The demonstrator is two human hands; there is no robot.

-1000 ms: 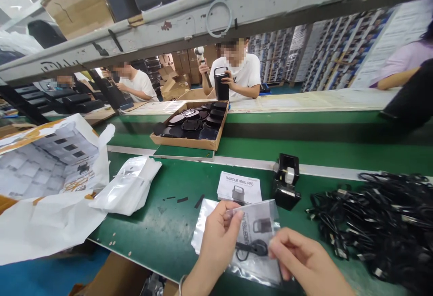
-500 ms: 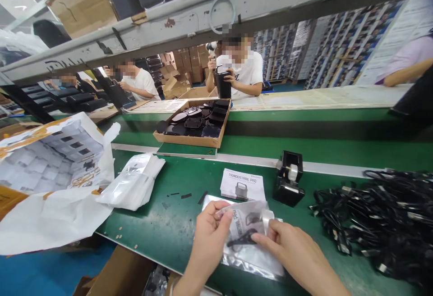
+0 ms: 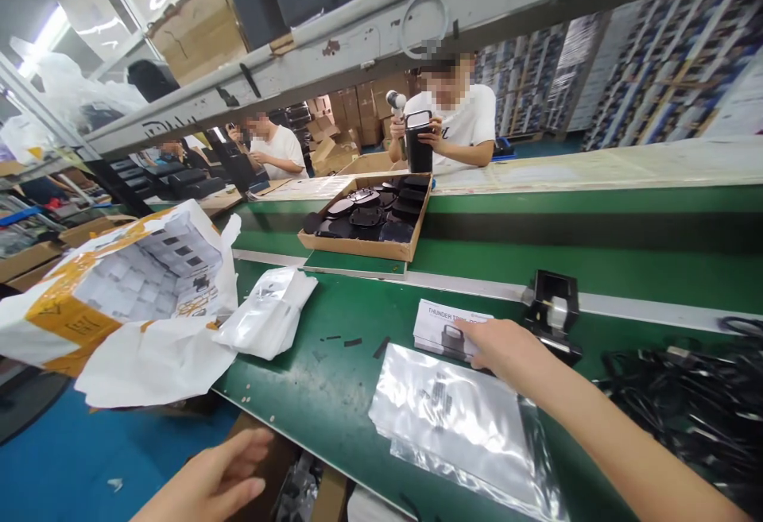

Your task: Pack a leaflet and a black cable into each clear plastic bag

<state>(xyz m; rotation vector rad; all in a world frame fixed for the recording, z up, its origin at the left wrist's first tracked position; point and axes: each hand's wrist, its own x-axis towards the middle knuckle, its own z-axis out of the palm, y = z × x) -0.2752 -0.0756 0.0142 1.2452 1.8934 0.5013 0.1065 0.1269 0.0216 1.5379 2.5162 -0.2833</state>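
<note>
My right hand (image 3: 506, 351) is at the right end of a stack of white leaflets (image 3: 438, 331) printed "THUNDER TRAIL PRO", its fingers on the top sheet and the thumb at the near edge. Just in front of it lies a pile of clear plastic bags (image 3: 453, 403) on the green bench. Low on the left, past the bench's front edge, my left hand (image 3: 223, 470) is in the air with fingers apart and nothing in it. To the right of the leaflets stands a black tape dispenser (image 3: 554, 307).
A heap of black cables (image 3: 685, 387) covers the bench's right side. On the left are a stack of white pouches (image 3: 268, 311) and an open bag-lined box (image 3: 77, 323). Farther back sits a carton of black parts (image 3: 363, 248). A person (image 3: 447, 125) works across the bench.
The clear bag with a leaflet and black cable has left my hands and is out of sight. My left hand has moved down-left; my right hand has gone up to the leaflets.
</note>
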